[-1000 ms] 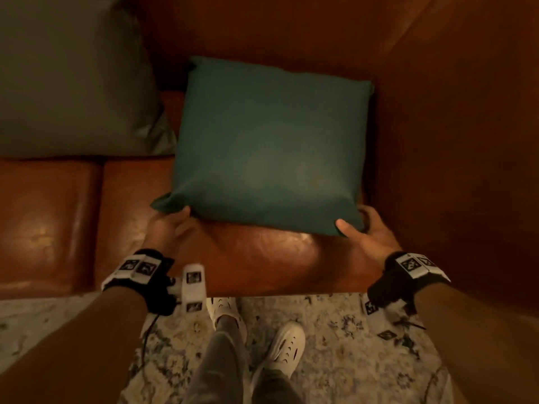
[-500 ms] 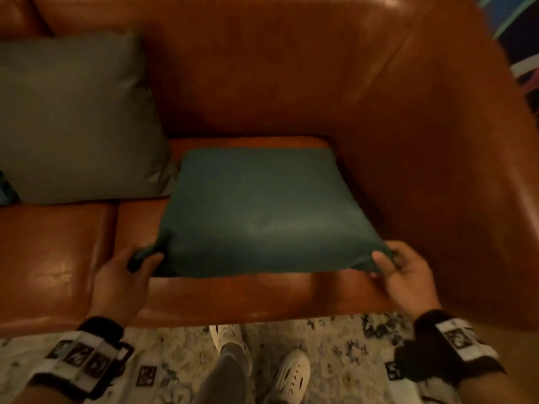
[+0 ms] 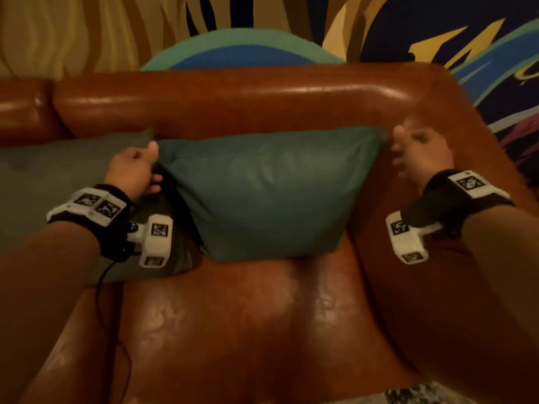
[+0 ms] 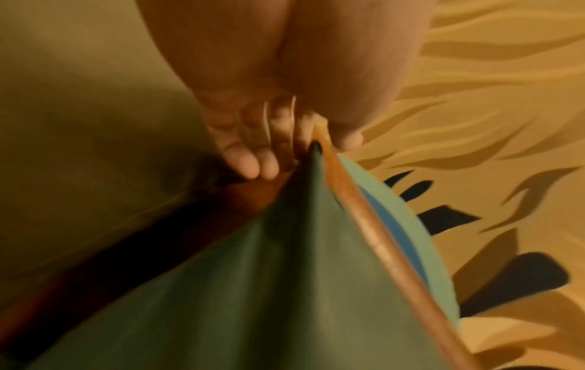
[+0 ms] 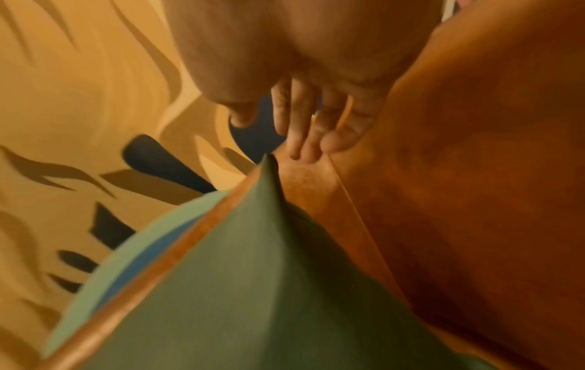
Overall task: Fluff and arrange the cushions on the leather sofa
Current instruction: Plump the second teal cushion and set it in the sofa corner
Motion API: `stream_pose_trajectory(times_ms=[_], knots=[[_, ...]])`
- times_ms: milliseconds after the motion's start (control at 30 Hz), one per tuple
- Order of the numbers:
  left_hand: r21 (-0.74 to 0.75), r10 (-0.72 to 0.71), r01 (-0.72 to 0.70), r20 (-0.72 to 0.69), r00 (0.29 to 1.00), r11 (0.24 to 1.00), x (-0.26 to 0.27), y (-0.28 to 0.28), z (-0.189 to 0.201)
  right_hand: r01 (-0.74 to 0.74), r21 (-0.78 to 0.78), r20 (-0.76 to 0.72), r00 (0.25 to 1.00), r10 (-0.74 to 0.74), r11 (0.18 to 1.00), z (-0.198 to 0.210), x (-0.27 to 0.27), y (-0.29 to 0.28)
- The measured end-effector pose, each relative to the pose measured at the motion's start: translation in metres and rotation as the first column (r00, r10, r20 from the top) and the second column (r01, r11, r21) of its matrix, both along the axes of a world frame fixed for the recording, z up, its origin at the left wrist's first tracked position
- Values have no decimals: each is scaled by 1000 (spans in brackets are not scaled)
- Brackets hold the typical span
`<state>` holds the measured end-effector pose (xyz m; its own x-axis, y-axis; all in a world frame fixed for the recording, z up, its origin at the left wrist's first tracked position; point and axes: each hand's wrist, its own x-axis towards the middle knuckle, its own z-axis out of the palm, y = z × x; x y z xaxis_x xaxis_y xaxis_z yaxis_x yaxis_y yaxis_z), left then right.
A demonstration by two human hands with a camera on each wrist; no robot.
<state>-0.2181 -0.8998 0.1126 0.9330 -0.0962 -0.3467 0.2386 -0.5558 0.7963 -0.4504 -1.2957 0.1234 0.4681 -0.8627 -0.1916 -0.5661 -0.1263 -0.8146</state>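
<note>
Your square teal fabric cushion [image 3: 268,193] stands upright at frame centre in the head view, leaning against the backrest of the brown leather sofa [image 3: 248,316], its bottom edge on the seat and its right side tucked into the corner where the backrest meets the armrest. Your left hand [image 3: 132,170] sits at the cushion's upper left corner; in the left wrist view the corner tip [image 4: 316,150] runs up between thumb and fingers [image 4: 250,160], so it reads as a pinch on that corner, though the picture is blurred. Your right hand [image 3: 420,153] is at the upper right corner, motion-blurred in the head view. In the right wrist view its fingers [image 5: 304,125] are extended and slightly spread just above the corner tip [image 5: 270,162], not wrapped round it; I can't tell if they touch the fabric. A second, grey-green fabric cushion [image 3: 58,193] lies at left of the head frame, just beside the teal one, with your left wrist over it. A painted wall with tan, blue and teal shapes [image 3: 262,24] fills the top of the frame behind the backrest. A patch of patterned rug [image 3: 423,393] shows at the lower right edge.
</note>
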Motion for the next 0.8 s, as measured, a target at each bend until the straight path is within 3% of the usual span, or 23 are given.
stream_pose_trajectory(times_ms=[67,200,300,433,533,600,667,733,800], knots=[[-102,-34,20,-142,989,995,1,0,-22,-19,215,-39,999,28,976,-20,5,3],[-288,-56,10,-150,987,958,-2,-5,-43,-85,402,79,995,58,912,-42,22,19],[-348,-16,-11,-75,997,937,-2,-11,-50,-45,227,55,998,34,973,-51,30,16],[-181,43,-22,110,993,983,13,-14,-50,26,-114,-51,998,-32,993,-37,30,5],[-50,70,-68,38,997,996,31,-26,-61,29,-142,-72,997,-39,989,-30,38,3],[-6,45,-45,-58,997,999,46,-23,-91,-14,-50,-157,988,6,999,-35,40,1],[-4,19,-20,-89,996,1000,55,-15,-121,-19,145,-105,994,35,989,-46,35,-7],[-56,27,-31,-74,997,998,43,-15,-112,-30,361,51,999,12,932,-56,25,-15],[-59,56,-57,-26,998,997,23,-25,-82,-152,459,142,985,97,875,-61,16,-18]])
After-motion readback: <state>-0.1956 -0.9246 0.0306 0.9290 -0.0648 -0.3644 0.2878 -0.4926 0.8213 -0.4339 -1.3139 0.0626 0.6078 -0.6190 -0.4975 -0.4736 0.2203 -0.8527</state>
